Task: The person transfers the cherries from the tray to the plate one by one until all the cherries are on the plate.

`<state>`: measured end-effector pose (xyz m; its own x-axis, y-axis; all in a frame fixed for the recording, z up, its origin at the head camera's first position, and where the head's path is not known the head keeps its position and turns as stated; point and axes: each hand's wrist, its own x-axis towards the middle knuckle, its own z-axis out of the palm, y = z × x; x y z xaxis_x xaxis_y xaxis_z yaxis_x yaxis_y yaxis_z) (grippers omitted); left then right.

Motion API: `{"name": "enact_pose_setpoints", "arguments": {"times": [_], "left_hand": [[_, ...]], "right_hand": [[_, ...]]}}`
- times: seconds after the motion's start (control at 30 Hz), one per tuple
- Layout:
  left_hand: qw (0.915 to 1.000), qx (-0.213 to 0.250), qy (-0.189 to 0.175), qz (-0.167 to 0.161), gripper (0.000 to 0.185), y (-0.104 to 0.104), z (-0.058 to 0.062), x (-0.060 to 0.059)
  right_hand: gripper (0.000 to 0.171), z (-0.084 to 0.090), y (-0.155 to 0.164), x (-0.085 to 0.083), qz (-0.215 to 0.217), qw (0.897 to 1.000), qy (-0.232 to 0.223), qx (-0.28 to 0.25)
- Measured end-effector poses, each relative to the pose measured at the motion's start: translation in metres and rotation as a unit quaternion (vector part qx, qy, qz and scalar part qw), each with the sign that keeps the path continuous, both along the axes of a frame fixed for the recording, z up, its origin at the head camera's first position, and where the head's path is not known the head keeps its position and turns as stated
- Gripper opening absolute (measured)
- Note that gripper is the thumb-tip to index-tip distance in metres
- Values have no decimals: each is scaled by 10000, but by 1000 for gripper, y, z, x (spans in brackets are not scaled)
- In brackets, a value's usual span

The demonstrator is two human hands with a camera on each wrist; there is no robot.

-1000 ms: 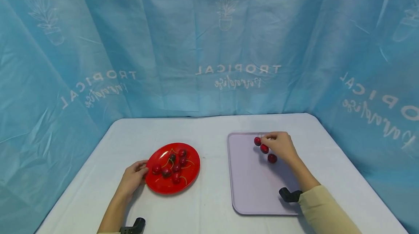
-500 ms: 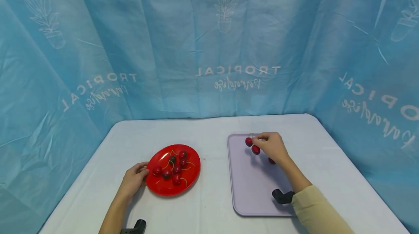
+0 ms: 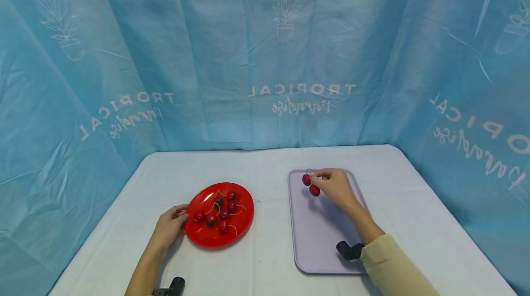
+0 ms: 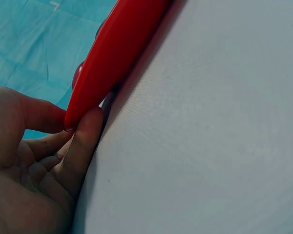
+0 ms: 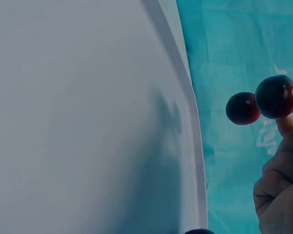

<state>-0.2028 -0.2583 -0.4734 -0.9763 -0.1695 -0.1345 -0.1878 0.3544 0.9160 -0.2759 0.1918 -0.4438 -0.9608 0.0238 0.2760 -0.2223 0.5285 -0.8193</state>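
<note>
Right of centre, our right hand [image 3: 336, 184] pinched a pair of cherries [image 3: 310, 185] above the lilac tray [image 3: 314, 240]. Our left hand [image 3: 167, 228] gripped the red plate's [image 3: 244, 222] rim; lowering the pair came next, we judged.

White table [image 3: 269, 167] with rounded far corners, covered in a plain cloth. Blue curtain backdrop [image 3: 215, 47] wraps round its far, left and right edges, printed with white potted plants and "TROPICAL". Light is even and soft.

Bare table [image 3: 269, 240] between plate [image 3: 244, 229], tray [image 3: 314, 240]
</note>
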Motion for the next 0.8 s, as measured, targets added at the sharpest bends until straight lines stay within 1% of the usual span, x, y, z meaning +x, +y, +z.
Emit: {"name": "enact_pose_setpoints", "arguments": {"times": [0.13, 0.33, 0.53, 0.8], "left_hand": [[10000, -4, 15, -19, 40, 0, 0, 0], [10000, -38, 48, -36, 40, 0, -1, -1], [9999, -109, 18, -3, 41, 0, -2, -1], [9999, -84, 52, 20, 39, -1, -3, -2]], "right_hand": [[12, -1, -11, -2, 101, 9999, 48, 11], [11, -1, -28, 0, 197, 9998, 50, 75], [9, -4, -44, 1, 357, 9993, -30, 119], [8, -7, -66, 1, 580, 9982, -92, 99]]}}
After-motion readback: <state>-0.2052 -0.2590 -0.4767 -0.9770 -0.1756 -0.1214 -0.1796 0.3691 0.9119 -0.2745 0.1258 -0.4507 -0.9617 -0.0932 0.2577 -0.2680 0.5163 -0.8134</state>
